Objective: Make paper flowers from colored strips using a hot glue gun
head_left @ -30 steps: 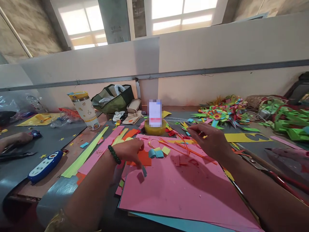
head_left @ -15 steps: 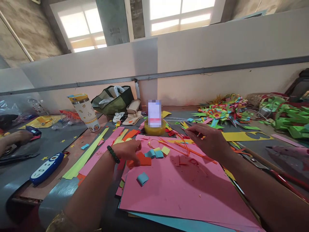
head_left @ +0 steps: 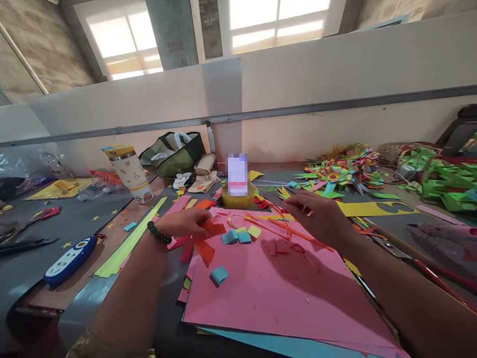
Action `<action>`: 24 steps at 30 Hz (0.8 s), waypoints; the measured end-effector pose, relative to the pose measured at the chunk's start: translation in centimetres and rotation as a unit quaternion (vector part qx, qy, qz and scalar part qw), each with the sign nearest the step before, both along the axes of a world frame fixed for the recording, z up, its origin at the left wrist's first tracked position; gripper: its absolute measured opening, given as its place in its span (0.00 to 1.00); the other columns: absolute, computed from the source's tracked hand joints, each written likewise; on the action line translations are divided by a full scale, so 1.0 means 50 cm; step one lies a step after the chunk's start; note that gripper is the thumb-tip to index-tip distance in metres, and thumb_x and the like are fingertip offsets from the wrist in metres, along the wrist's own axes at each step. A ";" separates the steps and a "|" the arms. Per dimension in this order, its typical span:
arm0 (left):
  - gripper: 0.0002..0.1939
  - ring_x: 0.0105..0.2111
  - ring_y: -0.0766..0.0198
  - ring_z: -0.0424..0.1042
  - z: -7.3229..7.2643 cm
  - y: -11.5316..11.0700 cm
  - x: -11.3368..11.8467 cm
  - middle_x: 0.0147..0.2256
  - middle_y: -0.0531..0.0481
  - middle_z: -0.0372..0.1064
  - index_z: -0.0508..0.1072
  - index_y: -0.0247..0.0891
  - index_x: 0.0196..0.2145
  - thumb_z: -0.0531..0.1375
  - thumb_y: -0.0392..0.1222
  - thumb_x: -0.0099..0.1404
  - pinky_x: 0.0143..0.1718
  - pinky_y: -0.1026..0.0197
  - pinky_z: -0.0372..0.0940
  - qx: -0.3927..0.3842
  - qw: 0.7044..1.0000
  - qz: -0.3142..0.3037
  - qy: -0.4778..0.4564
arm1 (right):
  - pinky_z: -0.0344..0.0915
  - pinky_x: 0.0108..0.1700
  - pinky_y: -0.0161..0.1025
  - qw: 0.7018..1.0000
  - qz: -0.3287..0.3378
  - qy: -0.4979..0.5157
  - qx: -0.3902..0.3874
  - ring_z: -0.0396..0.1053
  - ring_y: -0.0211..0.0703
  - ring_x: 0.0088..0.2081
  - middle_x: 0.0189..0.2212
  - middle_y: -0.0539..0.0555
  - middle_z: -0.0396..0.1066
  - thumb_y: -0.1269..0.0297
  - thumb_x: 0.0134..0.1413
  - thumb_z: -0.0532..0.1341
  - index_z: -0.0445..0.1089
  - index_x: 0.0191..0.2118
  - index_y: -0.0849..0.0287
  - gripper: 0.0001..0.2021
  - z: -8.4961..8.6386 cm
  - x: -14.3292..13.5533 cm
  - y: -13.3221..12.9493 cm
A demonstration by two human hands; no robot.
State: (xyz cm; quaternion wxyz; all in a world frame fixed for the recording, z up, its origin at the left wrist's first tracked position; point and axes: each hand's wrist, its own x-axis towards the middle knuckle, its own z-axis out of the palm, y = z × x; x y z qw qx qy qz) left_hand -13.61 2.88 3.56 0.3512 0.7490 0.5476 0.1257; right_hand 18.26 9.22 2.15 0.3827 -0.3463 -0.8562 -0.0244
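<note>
My left hand (head_left: 188,223), with a dark green bead bracelet (head_left: 159,232) at the wrist, pinches orange paper pieces (head_left: 204,251) above the left edge of a pink paper sheet (head_left: 283,298). The orange pieces are tilted up off the sheet. At the sheet's far right side is my right hand (head_left: 316,216), its fingers curled together beside thin orange paper strips (head_left: 270,226). Whatever lies between those fingertips is hidden. Small folded blue paper pieces (head_left: 219,275) and a yellow piece (head_left: 254,231) rest on the pink sheet.
A blurred phone (head_left: 237,174) stands on a yellow tape roll (head_left: 238,199) behind the sheet. To the left are a tumbler (head_left: 130,174) and a blue-white power strip (head_left: 70,261). Red-handled scissors (head_left: 421,266) lie at right, below colourful paper flowers (head_left: 339,171).
My left hand has drawn back slightly left and up, lifting and tilting the orange paper. A co-worker's hand at far left has gone out of view. My right hand has barely moved.
</note>
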 end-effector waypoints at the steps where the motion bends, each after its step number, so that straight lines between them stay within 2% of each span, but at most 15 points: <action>1: 0.08 0.25 0.67 0.62 0.002 0.002 -0.005 0.25 0.56 0.64 0.69 0.39 0.26 0.62 0.44 0.51 0.24 0.66 0.55 0.006 1.000 0.006 -0.028 | 0.60 0.29 0.34 1.000 0.002 -0.003 -0.003 0.64 0.37 0.25 0.24 0.51 0.69 0.60 0.58 0.56 0.72 0.30 0.57 0.11 0.001 -0.001 -0.001; 6: 0.12 0.27 0.64 0.68 0.001 0.008 -0.017 0.30 0.51 0.71 0.72 0.39 0.33 0.61 0.48 0.54 0.27 0.64 0.62 0.004 0.990 0.025 -0.138 | 0.59 0.28 0.35 1.000 0.010 -0.009 -0.016 0.63 0.37 0.25 0.24 0.52 0.68 0.60 0.58 0.55 0.71 0.30 0.57 0.11 0.002 -0.002 -0.006; 12: 0.08 0.32 0.60 0.72 0.026 -0.026 -0.048 0.29 0.47 0.73 0.73 0.39 0.28 0.65 0.44 0.51 0.34 0.61 0.66 -0.019 0.985 0.013 -0.171 | 0.59 0.28 0.35 1.000 0.017 -0.021 0.009 0.64 0.38 0.26 0.25 0.52 0.70 0.61 0.59 0.55 0.72 0.31 0.56 0.11 -0.004 0.000 -0.001; 17: 0.06 0.27 0.61 0.72 0.046 -0.052 -0.057 0.27 0.48 0.74 0.75 0.40 0.29 0.64 0.43 0.53 0.28 0.64 0.64 0.005 0.992 0.037 -0.117 | 0.59 0.26 0.34 0.999 0.031 -0.031 0.004 0.64 0.37 0.24 0.25 0.52 0.69 0.60 0.59 0.55 0.73 0.31 0.57 0.12 -0.005 0.001 0.001; 20: 0.07 0.27 0.59 0.73 0.040 -0.047 -0.040 0.25 0.48 0.73 0.77 0.41 0.31 0.62 0.44 0.54 0.27 0.63 0.64 -0.004 0.995 0.030 -0.090 | 0.59 0.25 0.34 0.999 0.037 -0.034 -0.002 0.64 0.37 0.24 0.25 0.52 0.69 0.60 0.59 0.55 0.73 0.31 0.58 0.12 -0.005 -0.001 -0.002; 24: 0.09 0.25 0.63 0.70 0.024 -0.045 -0.017 0.27 0.51 0.71 0.75 0.42 0.35 0.59 0.43 0.56 0.26 0.65 0.62 -0.029 0.999 0.006 -0.011 | 0.59 0.24 0.33 0.999 0.037 -0.036 -0.006 0.64 0.36 0.23 0.25 0.52 0.69 0.61 0.58 0.55 0.73 0.31 0.57 0.12 -0.005 -0.002 -0.006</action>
